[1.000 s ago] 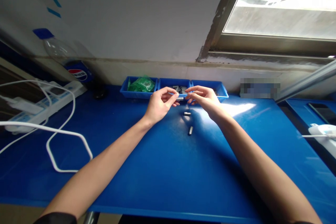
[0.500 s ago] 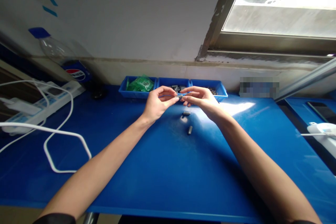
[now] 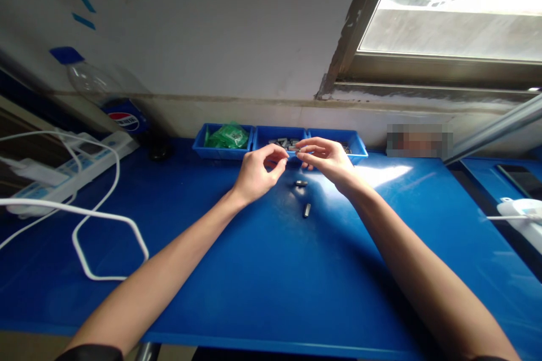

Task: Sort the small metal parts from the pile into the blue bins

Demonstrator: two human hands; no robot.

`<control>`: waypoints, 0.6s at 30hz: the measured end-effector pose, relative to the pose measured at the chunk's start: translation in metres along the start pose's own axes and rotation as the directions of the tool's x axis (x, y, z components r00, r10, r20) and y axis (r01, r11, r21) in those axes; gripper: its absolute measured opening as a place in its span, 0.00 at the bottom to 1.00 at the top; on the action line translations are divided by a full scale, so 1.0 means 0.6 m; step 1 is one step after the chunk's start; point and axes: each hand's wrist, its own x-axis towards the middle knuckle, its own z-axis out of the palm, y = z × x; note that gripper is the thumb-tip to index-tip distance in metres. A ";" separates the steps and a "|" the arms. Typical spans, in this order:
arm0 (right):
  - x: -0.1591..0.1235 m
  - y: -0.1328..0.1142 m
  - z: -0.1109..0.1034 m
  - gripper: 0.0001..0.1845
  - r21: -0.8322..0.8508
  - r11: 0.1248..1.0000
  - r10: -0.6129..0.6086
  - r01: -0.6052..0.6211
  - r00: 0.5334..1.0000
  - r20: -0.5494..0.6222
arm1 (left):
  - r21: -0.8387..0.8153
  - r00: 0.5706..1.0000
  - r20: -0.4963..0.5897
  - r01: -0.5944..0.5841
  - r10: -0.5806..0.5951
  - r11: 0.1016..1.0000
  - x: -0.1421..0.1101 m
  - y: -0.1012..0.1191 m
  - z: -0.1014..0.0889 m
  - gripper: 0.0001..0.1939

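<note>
A blue table fills the lower and middle frame, below a pale wall. A window takes the upper right. Both forearms reach in from the lower corners. At the center, the left hand curls with thumb and index finger almost meeting, leaving a narrow gap; whether it holds anything I cannot tell. Just beside it, the right hand has its fingers drawn close together and pointing left; a small grey spot shows at its fingertips, but whether that is a held piece I cannot tell.

At the left edge lies a white power strip with a white cable looping in front. Behind it, a bottle with a blue cap leans in view. Three blue bins stand in a row behind the hands: the left bin holds a green plastic bag, the middle bin grey metal pieces, the right bin thin pieces, partly hidden. Smallest, below the fingertips, a sideways metal piece and a more upright-pointing metal piece lie apart on the table.
</note>
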 end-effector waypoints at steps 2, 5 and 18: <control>0.001 0.003 0.001 0.21 -0.007 1.000 0.001 -0.001 1.000 -0.004 | 0.059 0.992 0.114 -0.060 0.053 0.996 -0.004 0.002 0.001 0.07; 0.001 0.003 0.003 0.20 -0.008 1.000 0.009 -0.010 1.000 -0.015 | 0.126 0.935 0.328 -0.184 0.134 0.975 -0.010 -0.002 0.006 0.11; 0.002 -0.013 -0.006 0.16 0.027 0.999 0.034 -0.032 0.997 -0.071 | 0.358 0.843 0.512 -0.384 0.165 0.851 -0.020 -0.027 0.018 0.11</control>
